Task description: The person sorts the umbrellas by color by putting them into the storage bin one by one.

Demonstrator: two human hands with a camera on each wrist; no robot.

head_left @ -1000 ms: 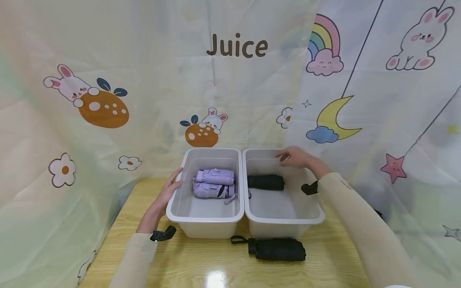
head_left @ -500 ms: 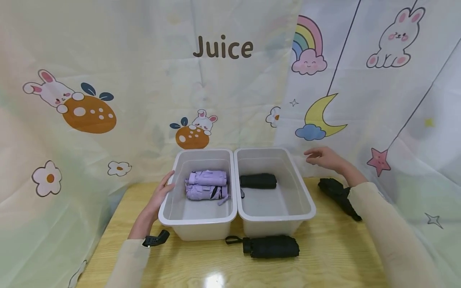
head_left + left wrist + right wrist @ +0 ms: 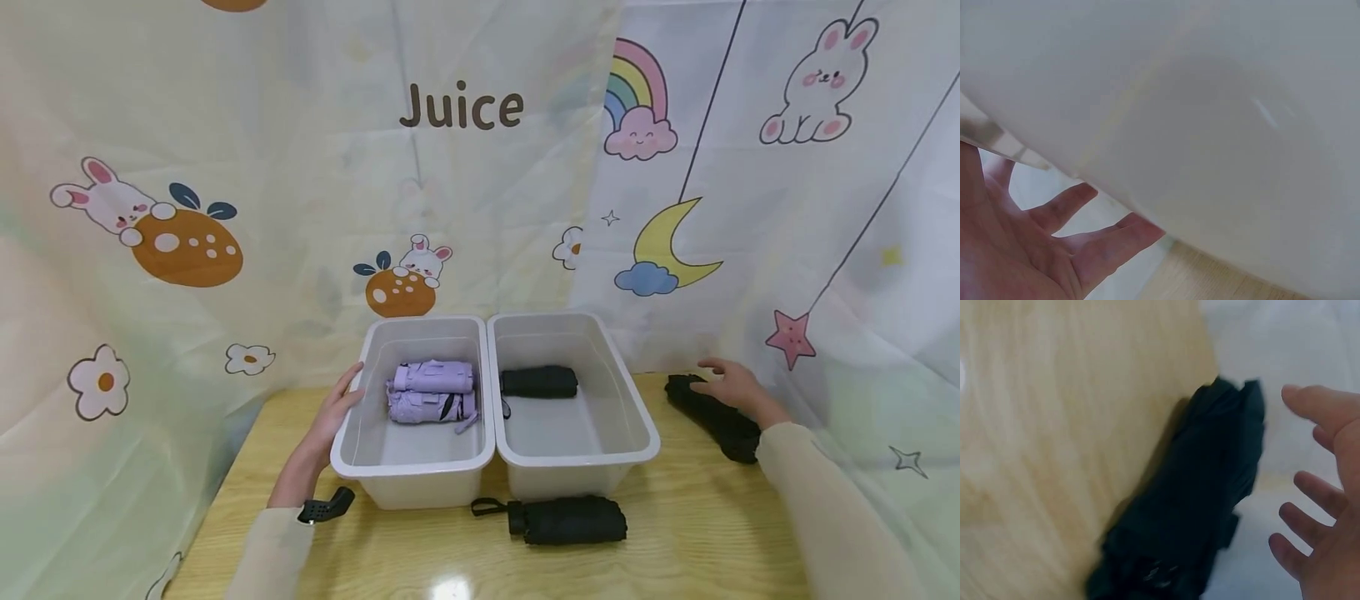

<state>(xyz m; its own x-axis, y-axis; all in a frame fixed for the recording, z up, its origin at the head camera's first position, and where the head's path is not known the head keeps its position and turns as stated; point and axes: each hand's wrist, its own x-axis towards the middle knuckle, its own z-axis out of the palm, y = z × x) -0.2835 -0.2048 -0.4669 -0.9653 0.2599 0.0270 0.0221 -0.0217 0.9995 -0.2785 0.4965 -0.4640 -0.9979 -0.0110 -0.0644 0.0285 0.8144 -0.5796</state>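
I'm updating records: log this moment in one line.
left hand: touching left bin | right hand: near rightmost black umbrella, holding nothing

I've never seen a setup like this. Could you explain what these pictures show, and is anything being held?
There's no machine arm here, just a person's two bare hands. The widest picture comes from a camera worn on the head, looking forward and down. The other two come from cameras on the wrists, one per hand.

On the wooden table stand two pale bins side by side. The left bin contains two purple folded umbrellas; the right bin contains a black one. Another black folded umbrella lies in front, and a third to the right.

Nothing seems gripped: the left hand rests against the left bin's side, and the right hand is above the rightmost umbrella, with a gap visible from its wrist camera.
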